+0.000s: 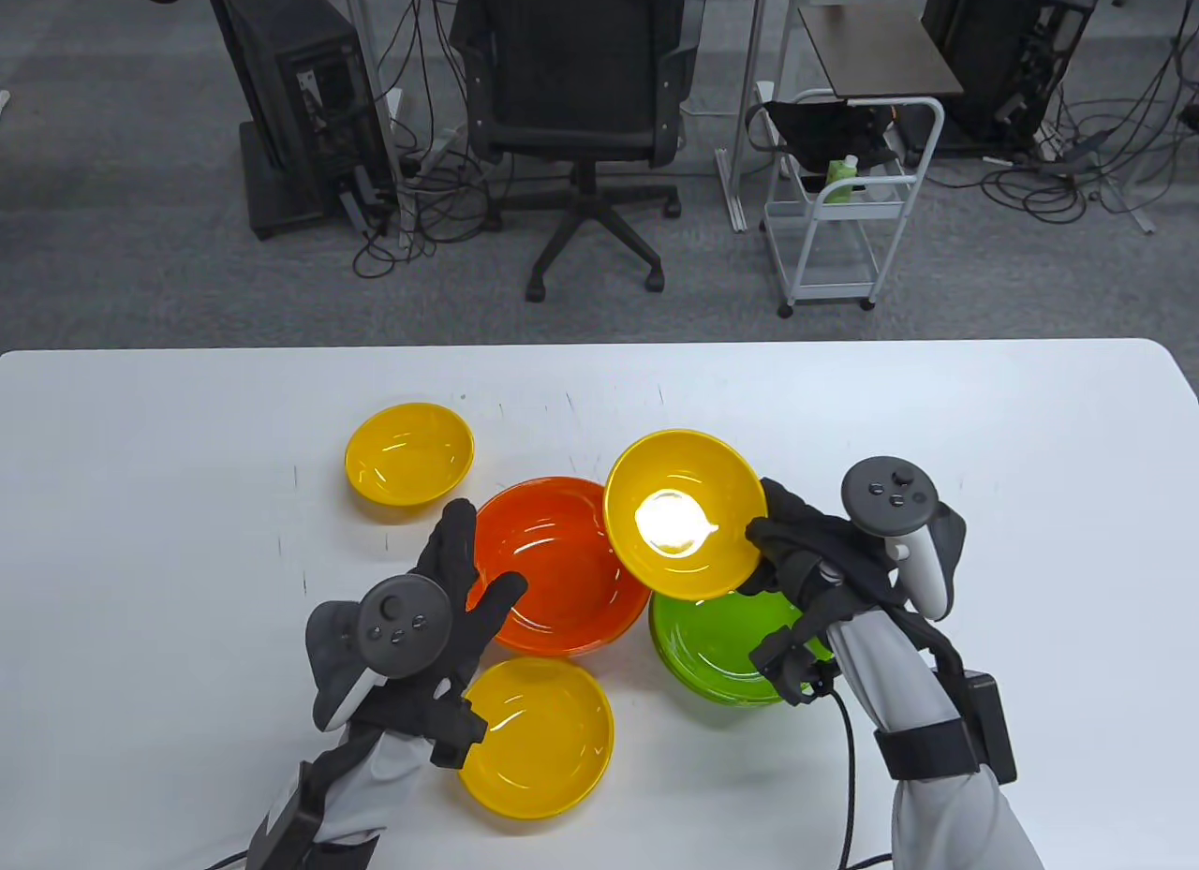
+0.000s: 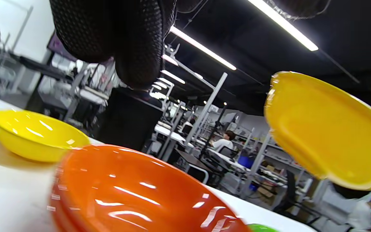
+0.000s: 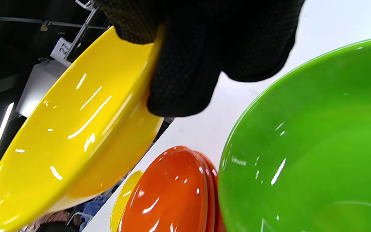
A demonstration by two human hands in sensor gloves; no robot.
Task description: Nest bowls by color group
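Near the middle of the white table (image 1: 140, 533), the right hand (image 1: 806, 556) holds a glossy yellow plastic bowl (image 1: 684, 514) up off the surface, tilted, with a bright glare spot in its well. The right wrist view shows the gloved fingers (image 3: 185, 74) closed over the bowl's rim, thumb side on the inner face. This lifted bowl hangs above the gap between two stacks: a stack of shiny orange plastic bowls (image 1: 553, 570) at its 8 o'clock and a stack of shiny green plastic bowls (image 1: 721, 650) at its 5 o'clock. Those two stacks sit just beside each other; several orange rims show layered in the right wrist view.

At 9 o'clock of the orange stack, the left hand (image 1: 440, 608) has its fingers spread and holds nothing; the fingertips (image 1: 459, 523) lie at the orange stack's near-left rim, though whether they touch it I cannot tell. A second glossy yellow bowl (image 1: 539, 734) rests on the table at 6 o'clock of the orange stack, just beside it and right by the left wrist. A third, smaller-looking yellow bowl (image 1: 409, 453) sits alone at 10 o'clock of the orange stack, apart from the rest.

Beyond the table's far edge, at 12 o'clock, stand a black office chair (image 1: 576, 93) and a white wheeled cart (image 1: 843, 205).
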